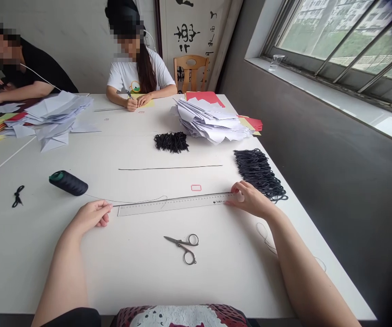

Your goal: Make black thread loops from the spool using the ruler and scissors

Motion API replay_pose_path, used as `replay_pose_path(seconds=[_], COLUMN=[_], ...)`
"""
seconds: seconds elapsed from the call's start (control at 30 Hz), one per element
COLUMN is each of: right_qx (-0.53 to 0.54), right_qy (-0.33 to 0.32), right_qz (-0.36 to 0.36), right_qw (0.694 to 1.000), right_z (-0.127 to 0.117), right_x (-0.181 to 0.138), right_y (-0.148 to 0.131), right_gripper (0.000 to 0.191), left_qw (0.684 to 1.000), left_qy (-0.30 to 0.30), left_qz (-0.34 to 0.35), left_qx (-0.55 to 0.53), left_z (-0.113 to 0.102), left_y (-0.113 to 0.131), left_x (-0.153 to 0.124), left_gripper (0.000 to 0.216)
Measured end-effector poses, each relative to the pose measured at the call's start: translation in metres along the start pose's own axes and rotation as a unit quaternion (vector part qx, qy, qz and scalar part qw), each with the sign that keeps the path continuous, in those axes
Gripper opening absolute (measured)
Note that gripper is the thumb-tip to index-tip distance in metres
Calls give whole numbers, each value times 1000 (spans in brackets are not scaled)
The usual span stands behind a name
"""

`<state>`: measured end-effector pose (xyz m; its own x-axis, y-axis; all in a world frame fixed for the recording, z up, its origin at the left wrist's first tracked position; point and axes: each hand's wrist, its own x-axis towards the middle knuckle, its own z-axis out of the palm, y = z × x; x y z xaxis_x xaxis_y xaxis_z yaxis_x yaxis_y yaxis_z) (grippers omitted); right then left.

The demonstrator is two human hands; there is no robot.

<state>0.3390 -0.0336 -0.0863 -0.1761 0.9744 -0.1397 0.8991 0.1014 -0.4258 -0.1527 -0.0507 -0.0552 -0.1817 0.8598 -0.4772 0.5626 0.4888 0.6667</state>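
Note:
My left hand [91,216] lies curled on the white table [22,254], its fingertips just beside the end of a long graduated ruler [175,204]. My right hand [250,199] grips the ruler's far end. A thin black cord [141,201] trails along the ruler's upper edge toward a dark thread spool [68,183]. Small silver scissors [184,247] lie open-handled below the ruler. To my right, a bundle of black looped cords [259,175] sits just beyond my right hand. A smaller black tangle [171,142] and a straight black cord [170,167] lie farther off.
Stacks of folded white paper [209,120] [56,118] and coloured sheets cover the far table. Two co-workers sit across from me, one writing with a pen. A small red rectangle [196,187] lies near the ruler. A window [339,41] runs along the right wall.

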Motion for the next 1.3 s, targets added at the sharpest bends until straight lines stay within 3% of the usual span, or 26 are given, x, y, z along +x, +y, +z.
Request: replay_pose_path(seconds=[0.27, 0.43, 0.67, 0.77, 0.87, 0.97, 1.03, 1.13, 1.17, 1.23, 1.3], right_qx=[5, 9, 10, -4, 17, 121, 208, 294, 316, 356, 370], right_qy=[-1, -2, 10, 21, 67, 90, 37, -40, -85, -167, -176], right_qz=[1, -7, -19, -23, -80, -195, -258, -320, -333, -314, -266], right_qw=[1000, 1000, 1000, 1000, 994, 969, 943, 900, 884, 864, 873], right_z=[1, 2, 6, 5, 1, -1, 2, 12, 15, 18, 16], right_x=[0, 0, 1, 1, -1, -5, -6, -5, -4, -1, 2], right_y=[2, 4, 9, 8, -16, -69, -111, -163, -174, -182, -175], right_gripper=[40, 44, 45, 43, 37, 29, 29, 57, 55, 40, 42], left_qw=[1000, 999, 999, 999, 992, 977, 963, 934, 928, 926, 932], left_qy=[-4, 26, 12, 24, 65, 60, 7, -73, -82, -52, 28], left_qz=[13, 20, 5, 28, 103, 202, 266, 346, 361, 366, 340], left_qx=[-8, -24, -50, -34, -26, -35, -45, -46, -49, -73, -125], left_z=[-1, -3, -5, -6, -2, 12, 25, 41, 42, 38, 26], left_y=[-10, -17, -19, -16, 1, 34, 59, 86, 91, 93, 88], left_x=[6, 14, 14, 11, -2, -30, -50, -71, -73, -70, -59], left_gripper=[31, 29, 27, 28, 31, 31, 28, 26, 27, 26, 25])
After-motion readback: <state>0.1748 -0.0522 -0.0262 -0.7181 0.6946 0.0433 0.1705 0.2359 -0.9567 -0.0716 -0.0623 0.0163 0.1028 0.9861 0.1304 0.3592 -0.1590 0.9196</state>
